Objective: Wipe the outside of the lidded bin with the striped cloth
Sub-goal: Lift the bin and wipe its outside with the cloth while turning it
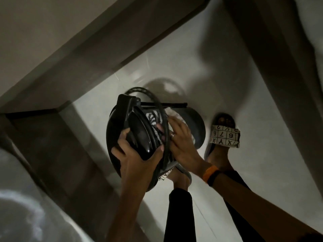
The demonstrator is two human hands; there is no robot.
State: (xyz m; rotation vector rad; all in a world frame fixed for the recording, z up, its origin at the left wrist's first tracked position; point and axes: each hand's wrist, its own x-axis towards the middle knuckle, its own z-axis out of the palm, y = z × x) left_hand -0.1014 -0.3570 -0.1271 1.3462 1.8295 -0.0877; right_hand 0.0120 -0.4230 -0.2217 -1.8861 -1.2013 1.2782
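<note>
Dim light here, and the black lidded bin [139,137] sat low over the pale floor [253,172], seen from straight above, caught between both hands. The left hand [138,154] was clamped on the glossy lid, thumb hooked over its near edge, fingers curled around the far side; that grip looked firm. Just to the right of it, the right hand [180,137] lay flat, palm down and fingers spread, pressing the striped cloth [155,123] against the bin's side. The cloth's black-and-white stripes showed in the gap between the two hands, with a paler fold bunched beyond the right hand's fingertips, and a fringed corner hung out under the bin, just below the left wrist. A thin dark wire handle [162,116] arched across the bin, passing over the cloth and close beside the right hand's knuckles. There was a ring on one finger of the right hand, and an orange band [209,172] next to a dark one on that wrist. Right of the right hand, a foot in a slipper [225,137] printed with letters and numbers stood on the floor, apart from the bin. Motion blur softened the edges, so whether the bin's base touched the floor could not be told.
</note>
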